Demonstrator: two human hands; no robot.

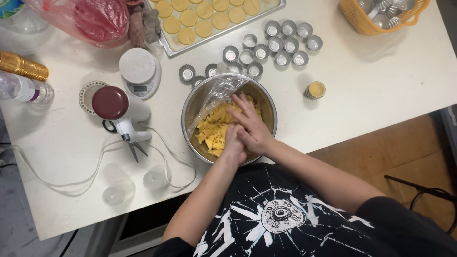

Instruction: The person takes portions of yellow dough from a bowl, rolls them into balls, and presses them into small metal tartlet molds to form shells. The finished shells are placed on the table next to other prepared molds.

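Yellow dough pieces (213,129) lying in steel bowl (269,105) on white desk (381,81), right hand (251,127) pressing flat, fingers spread, left hand (234,145) closing on dough beneath it.

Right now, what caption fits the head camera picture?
Two hands press yellow dough in a steel bowl beside small tart tins.

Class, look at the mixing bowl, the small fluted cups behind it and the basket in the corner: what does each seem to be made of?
Mixing bowl: probably stainless steel, with a shiny grey rim and reflective wall. Fluted cups: thin silvery metal, likely aluminium or tin, with crimped, glinting sides. Basket: apparently orange-yellow plastic, with a moulded lattice and even colour.
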